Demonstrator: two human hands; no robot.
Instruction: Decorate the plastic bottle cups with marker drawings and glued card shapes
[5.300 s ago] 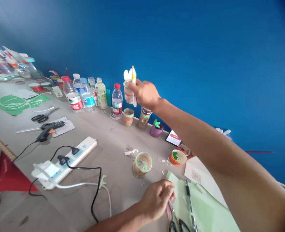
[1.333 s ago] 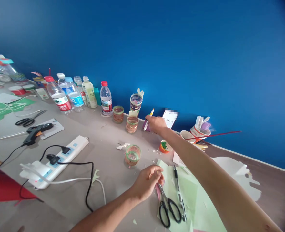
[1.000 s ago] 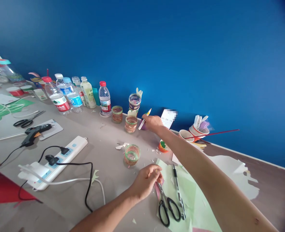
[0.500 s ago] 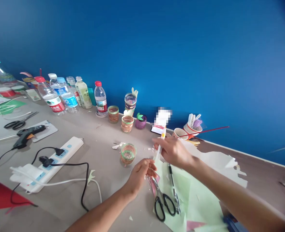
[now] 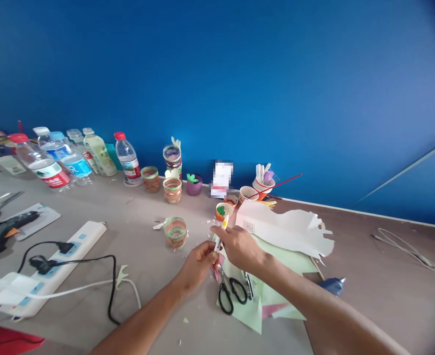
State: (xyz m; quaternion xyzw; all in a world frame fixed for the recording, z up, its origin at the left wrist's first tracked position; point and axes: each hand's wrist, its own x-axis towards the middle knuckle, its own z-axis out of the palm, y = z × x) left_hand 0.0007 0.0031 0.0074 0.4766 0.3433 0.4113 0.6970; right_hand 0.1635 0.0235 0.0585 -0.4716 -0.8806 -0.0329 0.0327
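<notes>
Right hand (image 5: 238, 242) gripping a white marker (image 5: 225, 223), I hold it over a cluttered table (image 5: 158, 323), my left hand (image 5: 198, 260) curled at its lower end; whether those fingers pinch it or merely brush it, I cannot tell. Nearest me, black-handled scissors (image 5: 225, 279) and a pen (image 5: 248, 286) lie partly hidden against pale green paper (image 5: 252, 316). Trouble seems likeliest there: a sinking wrist could knock the pen, and a dragging forearm could pull the sheet and carry the scissors along. Slack fingers could drop the marker among the scraps; if its upper end is a bare tip, a careless reach could streak the small orange cup (image 5: 220, 213). Tilted, the marker's long axis runs up and away from me, leaning a little right, its yellow-marked end pointing toward that cup just beyond, its opposite end facing back to my left fingers. Farther off, a purple pot (image 5: 194, 186) stands before the blue wall (image 5: 217, 84).
</notes>
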